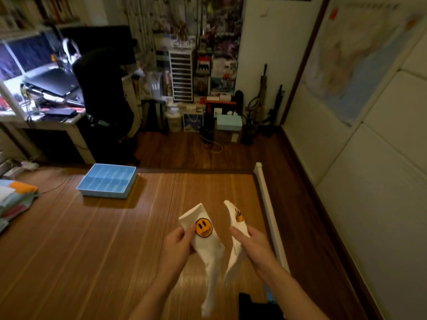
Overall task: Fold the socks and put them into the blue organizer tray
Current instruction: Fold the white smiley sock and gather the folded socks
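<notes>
My left hand (179, 244) pinches the cuff end of a white sock (208, 248) with an orange smiley patch, and the sock hangs down above the wooden mat. My right hand (253, 242) grips a second white sock (238, 224) with the same orange patch, seen edge-on, its foot part dangling below. The two socks are held side by side, a little apart. The blue organizer tray (84, 189) with several compartments sits on the mat at the far left of my hands, and its compartments look bare.
A stack of folded cloths (16, 199) lies at the mat's left edge. A white rail (268, 204) borders the mat on the right. A dark item (251, 306) lies at the near edge. Beyond the mat stand a desk, a black chair and cluttered shelves.
</notes>
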A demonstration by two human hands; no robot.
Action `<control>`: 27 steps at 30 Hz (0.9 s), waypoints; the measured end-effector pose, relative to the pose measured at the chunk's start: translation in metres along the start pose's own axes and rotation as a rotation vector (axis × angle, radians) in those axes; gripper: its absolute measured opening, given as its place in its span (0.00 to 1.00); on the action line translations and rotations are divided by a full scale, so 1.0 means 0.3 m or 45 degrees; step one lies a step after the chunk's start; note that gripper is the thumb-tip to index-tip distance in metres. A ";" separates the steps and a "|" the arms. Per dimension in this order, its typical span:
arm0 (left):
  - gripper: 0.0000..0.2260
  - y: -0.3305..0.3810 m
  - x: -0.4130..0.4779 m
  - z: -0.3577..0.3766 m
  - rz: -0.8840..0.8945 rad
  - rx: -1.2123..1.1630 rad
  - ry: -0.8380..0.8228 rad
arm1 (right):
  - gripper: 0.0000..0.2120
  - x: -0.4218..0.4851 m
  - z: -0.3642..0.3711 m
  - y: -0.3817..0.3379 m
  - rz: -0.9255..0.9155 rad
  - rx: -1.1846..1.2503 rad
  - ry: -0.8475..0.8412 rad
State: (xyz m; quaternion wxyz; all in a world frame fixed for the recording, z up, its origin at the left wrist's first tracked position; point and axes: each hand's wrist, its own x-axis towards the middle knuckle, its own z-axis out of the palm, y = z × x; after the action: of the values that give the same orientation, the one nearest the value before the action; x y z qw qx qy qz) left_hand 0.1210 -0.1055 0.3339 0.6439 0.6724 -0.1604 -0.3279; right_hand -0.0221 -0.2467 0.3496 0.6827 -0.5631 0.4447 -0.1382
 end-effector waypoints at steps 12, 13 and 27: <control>0.13 0.124 0.012 0.091 -0.061 -0.121 -0.157 | 0.14 -0.041 -0.042 -0.110 -0.242 0.082 -0.101; 0.13 0.132 0.012 0.092 -0.070 -0.137 -0.154 | 0.14 -0.043 -0.043 -0.117 -0.234 0.097 -0.124; 0.12 0.177 -0.005 0.102 -0.026 -0.185 -0.099 | 0.07 -0.095 -0.063 -0.177 -0.240 0.178 0.049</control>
State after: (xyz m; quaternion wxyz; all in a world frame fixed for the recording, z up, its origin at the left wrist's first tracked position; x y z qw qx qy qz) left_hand 0.1110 -0.1343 0.3871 0.6807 0.6124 -0.1543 -0.3712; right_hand -0.0361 -0.2566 0.4103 0.6955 -0.5507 0.3921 -0.2433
